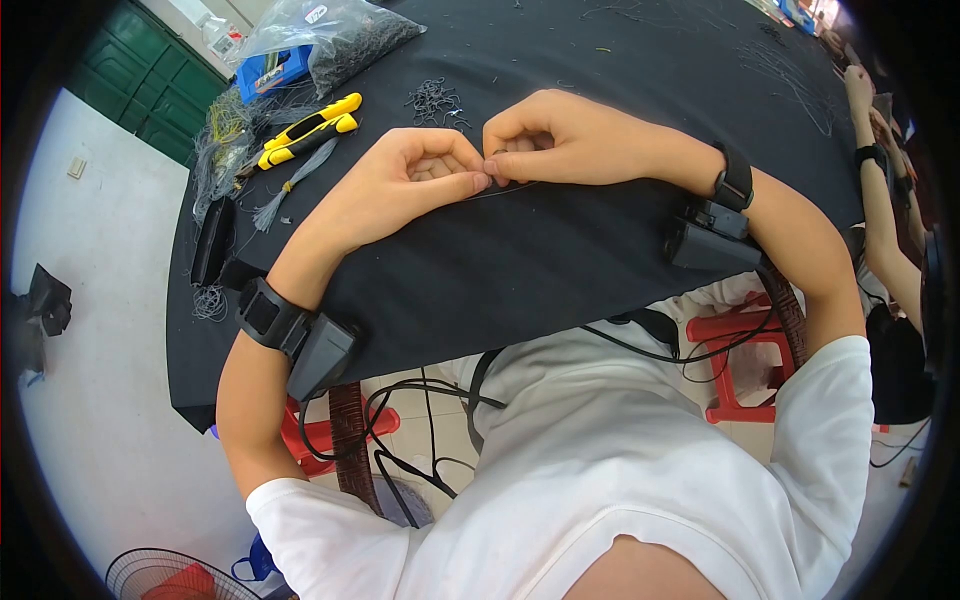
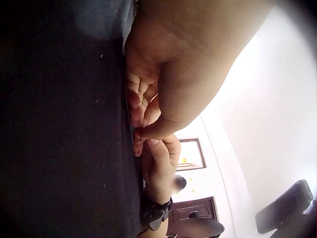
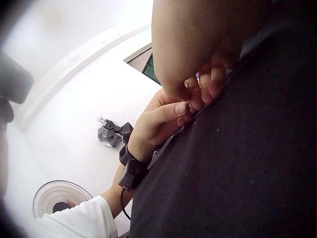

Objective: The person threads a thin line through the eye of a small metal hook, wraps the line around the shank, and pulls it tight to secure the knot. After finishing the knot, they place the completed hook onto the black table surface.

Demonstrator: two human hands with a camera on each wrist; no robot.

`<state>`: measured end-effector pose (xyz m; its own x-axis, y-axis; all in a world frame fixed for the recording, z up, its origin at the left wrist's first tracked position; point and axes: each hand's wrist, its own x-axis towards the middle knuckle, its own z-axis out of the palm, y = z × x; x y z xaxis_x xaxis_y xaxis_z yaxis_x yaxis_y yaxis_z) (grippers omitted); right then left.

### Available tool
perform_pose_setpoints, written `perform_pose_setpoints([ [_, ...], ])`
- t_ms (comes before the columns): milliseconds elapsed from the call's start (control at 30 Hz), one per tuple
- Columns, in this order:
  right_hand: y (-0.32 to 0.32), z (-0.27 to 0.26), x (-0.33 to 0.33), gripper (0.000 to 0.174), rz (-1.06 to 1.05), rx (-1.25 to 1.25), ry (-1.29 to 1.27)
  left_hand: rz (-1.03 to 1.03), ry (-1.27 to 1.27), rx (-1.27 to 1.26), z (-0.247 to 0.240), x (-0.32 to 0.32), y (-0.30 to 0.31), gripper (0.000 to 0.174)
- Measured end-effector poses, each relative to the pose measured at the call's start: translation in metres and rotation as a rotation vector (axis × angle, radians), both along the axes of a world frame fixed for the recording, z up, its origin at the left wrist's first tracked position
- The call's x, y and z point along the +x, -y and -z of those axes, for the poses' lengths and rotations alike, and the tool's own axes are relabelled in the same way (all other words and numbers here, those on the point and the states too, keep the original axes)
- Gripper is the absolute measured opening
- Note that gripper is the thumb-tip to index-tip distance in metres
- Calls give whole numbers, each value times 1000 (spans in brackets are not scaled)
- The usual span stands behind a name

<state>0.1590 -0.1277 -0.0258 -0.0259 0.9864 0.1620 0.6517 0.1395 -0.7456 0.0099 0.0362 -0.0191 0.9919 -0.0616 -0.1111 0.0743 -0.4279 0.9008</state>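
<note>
Over the black cloth, both hands meet fingertip to fingertip in the head view. My left hand [image 1: 400,188] pinches a thin grey line [image 1: 512,188] between thumb and forefinger. The right hand [image 1: 580,140] pinches at the same spot, its other fingers curled in. A fine strand [image 2: 144,105] also crosses the left fingers in the left wrist view. In the right wrist view a tiny dark piece [image 3: 187,86] shows at the right fingertips; its kind is mostly hidden. Beyond the hands lies a small pile of dark, curly bits [image 1: 435,102].
Yellow-and-black cutters [image 1: 310,132] lie on the table's left side beside bundles of grey line [image 1: 285,190]. A clear bag of dark small pieces [image 1: 365,45] and a blue box [image 1: 272,72] stand behind. Another person's arm [image 1: 880,200] is at the far right.
</note>
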Motion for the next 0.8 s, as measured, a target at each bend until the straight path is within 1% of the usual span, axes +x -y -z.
perform_pose_setpoints([
  [800, 0, 0, -1, 24, -9, 3, 7, -5, -6, 7, -2, 0, 1, 14],
])
